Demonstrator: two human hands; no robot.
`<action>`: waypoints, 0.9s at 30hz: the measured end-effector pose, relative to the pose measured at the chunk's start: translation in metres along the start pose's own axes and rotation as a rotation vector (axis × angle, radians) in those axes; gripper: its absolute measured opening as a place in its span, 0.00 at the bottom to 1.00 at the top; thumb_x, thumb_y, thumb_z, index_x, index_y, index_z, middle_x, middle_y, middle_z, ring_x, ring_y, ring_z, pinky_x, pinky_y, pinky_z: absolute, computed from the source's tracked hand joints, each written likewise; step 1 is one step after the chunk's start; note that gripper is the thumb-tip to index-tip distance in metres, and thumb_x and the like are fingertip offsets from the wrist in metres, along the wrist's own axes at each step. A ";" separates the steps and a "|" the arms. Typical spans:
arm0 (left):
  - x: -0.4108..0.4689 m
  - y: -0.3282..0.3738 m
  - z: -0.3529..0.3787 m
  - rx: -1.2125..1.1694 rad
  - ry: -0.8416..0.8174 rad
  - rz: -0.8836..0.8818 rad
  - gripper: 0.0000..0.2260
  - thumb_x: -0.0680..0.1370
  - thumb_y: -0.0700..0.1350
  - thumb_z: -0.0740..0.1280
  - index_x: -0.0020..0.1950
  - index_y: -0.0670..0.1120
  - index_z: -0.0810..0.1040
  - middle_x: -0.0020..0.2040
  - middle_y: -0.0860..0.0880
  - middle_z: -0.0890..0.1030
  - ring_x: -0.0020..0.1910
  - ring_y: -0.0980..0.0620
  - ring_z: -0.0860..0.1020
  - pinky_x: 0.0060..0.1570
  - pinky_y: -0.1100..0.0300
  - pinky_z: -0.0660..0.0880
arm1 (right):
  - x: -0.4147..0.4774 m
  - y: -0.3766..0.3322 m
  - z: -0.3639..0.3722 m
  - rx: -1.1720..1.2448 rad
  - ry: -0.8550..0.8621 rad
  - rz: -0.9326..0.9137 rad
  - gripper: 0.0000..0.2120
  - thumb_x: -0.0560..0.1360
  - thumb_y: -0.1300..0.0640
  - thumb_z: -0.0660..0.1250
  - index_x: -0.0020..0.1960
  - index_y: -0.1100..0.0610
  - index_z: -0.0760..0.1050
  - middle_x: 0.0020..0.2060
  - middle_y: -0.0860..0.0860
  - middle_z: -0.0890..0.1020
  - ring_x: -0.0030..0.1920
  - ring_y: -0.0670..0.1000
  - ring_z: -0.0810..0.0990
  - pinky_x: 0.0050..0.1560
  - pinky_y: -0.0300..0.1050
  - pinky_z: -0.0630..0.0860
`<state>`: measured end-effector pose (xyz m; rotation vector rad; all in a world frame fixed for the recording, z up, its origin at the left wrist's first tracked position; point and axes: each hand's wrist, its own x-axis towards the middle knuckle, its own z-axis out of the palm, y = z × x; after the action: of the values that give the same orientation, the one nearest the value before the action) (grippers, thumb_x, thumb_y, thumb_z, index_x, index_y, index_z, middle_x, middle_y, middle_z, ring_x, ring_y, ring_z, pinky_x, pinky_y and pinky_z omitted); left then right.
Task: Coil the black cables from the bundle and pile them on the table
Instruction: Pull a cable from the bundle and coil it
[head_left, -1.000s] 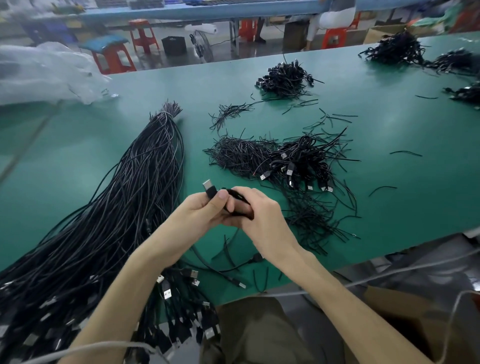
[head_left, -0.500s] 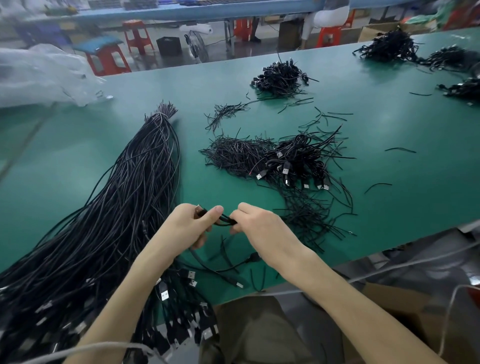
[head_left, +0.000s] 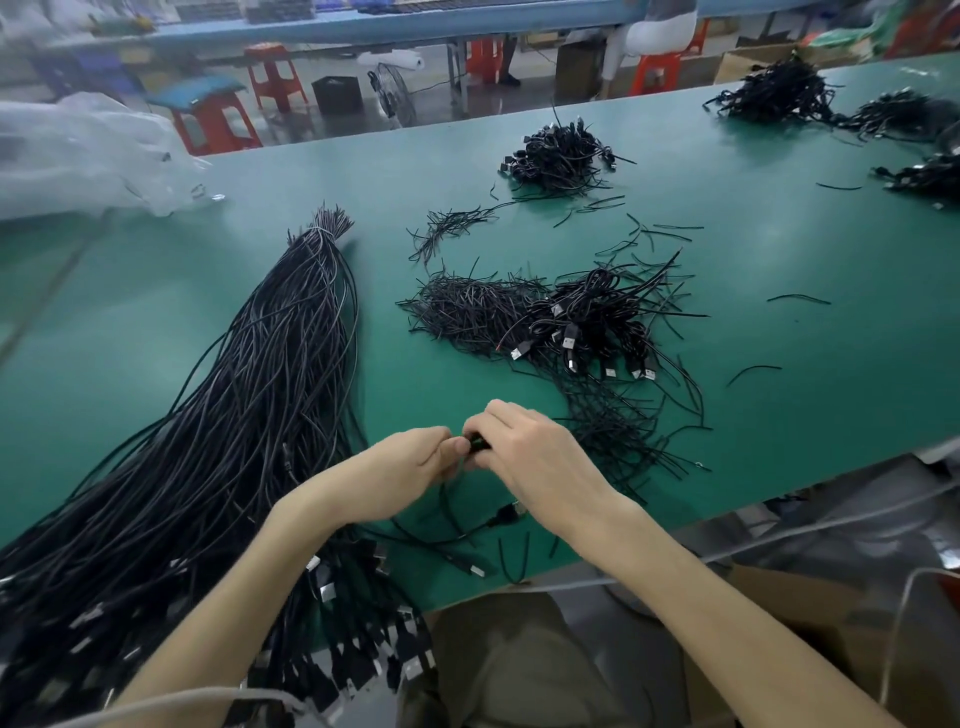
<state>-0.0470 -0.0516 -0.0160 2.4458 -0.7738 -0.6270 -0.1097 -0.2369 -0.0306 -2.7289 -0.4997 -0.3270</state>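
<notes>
Both hands meet low over the table (head_left: 779, 249) near its front edge. The left hand (head_left: 410, 462) and right hand (head_left: 535, 452) each curl their fingers round a small dark bit of cable (head_left: 477, 443) that shows between them; the fingers hide how much is looped. The bundle (head_left: 234, 415) lies along the left side, with its plug ends spilling over the front edge. The pile (head_left: 597, 322) of coiled cables sits near the middle, well apart from the hands, with short ties (head_left: 467, 306) strewn beside it.

The likely trouble is the coil springing open if either grip slackens before it is secured. A loose length (head_left: 506, 514) lies just under the hands; if it belongs to the held cable, which I cannot tell, it may snag on the bundle's plugs and drag them off the edge
</notes>
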 end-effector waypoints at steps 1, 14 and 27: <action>0.001 -0.003 0.001 0.017 0.058 -0.015 0.19 0.86 0.57 0.52 0.42 0.47 0.69 0.36 0.52 0.72 0.34 0.54 0.69 0.37 0.59 0.67 | 0.001 0.004 0.000 -0.021 0.003 0.048 0.17 0.79 0.53 0.70 0.65 0.59 0.75 0.55 0.52 0.79 0.56 0.54 0.77 0.58 0.48 0.74; 0.009 -0.016 0.006 -0.571 0.382 -0.273 0.17 0.87 0.52 0.53 0.42 0.46 0.68 0.25 0.56 0.64 0.21 0.58 0.60 0.21 0.63 0.58 | -0.011 0.057 -0.011 -0.013 -0.067 0.444 0.03 0.78 0.52 0.72 0.47 0.49 0.78 0.47 0.45 0.75 0.57 0.51 0.68 0.57 0.47 0.59; 0.003 0.010 0.018 -0.807 0.323 -0.281 0.14 0.87 0.50 0.53 0.44 0.46 0.66 0.28 0.56 0.63 0.24 0.54 0.59 0.26 0.58 0.57 | 0.005 0.046 -0.008 0.487 0.300 0.436 0.06 0.77 0.59 0.74 0.44 0.51 0.80 0.38 0.44 0.81 0.45 0.44 0.76 0.59 0.36 0.67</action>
<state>-0.0591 -0.0663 -0.0249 1.8264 -0.0106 -0.4915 -0.0890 -0.2792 -0.0354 -2.1836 0.0956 -0.4226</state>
